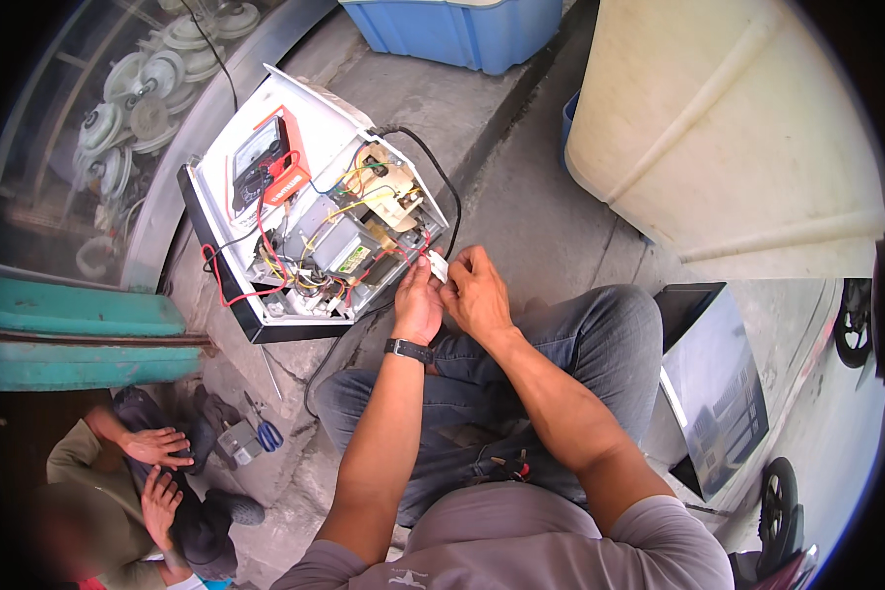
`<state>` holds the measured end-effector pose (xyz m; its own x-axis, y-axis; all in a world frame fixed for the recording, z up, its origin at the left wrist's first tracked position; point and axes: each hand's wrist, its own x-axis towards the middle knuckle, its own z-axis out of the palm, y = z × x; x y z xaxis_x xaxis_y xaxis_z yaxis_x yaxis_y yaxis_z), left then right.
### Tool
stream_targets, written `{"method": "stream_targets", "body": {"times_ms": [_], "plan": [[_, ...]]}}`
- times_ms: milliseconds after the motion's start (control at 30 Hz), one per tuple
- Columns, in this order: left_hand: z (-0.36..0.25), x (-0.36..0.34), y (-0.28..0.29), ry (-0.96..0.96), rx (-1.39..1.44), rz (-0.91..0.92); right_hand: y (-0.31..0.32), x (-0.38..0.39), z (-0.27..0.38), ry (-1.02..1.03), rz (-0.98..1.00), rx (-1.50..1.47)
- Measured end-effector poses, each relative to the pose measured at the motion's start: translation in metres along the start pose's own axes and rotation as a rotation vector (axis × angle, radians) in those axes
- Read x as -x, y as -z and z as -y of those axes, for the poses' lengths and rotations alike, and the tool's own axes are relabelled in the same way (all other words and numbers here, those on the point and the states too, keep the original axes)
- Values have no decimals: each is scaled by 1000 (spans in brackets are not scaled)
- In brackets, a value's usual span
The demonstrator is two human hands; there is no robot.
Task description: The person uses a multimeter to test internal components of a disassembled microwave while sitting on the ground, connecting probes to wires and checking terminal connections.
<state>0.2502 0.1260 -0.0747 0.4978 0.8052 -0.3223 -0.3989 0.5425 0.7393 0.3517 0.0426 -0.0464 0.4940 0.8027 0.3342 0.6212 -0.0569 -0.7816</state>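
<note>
A small white plastic part (438,265) with red wires by it sits at the fingertips of both my hands, at the near right corner of an opened microwave oven (329,241). My left hand (418,310) grips it from the left, a black watch on the wrist. From the right, the bent fingers of my right hand (478,295) close on the same part and hide some of it. Coloured wires and a metal transformer fill the open oven. An analog multimeter (258,162) with a red probe lead (264,236) rests in its red and white box on the casing.
A blue bin (452,34) and a large off-white tank (728,118) stand beyond. On my right leans a glossy dark panel (723,423) near bicycle-like wheels (777,501). Blue-handled pliers (267,435) lie near a seated person (118,492). White pulley-like parts (152,88) fill a glass case.
</note>
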Motion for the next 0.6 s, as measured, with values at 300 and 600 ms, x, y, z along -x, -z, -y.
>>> {"method": "stream_targets", "body": {"times_ms": [300,600], "plan": [[0,-1,-3,44,27,-4,4,-2,1,-65,0,-53],[-1,2,-4,26,-10,-16,4,-3,1,-30,6,19]]}}
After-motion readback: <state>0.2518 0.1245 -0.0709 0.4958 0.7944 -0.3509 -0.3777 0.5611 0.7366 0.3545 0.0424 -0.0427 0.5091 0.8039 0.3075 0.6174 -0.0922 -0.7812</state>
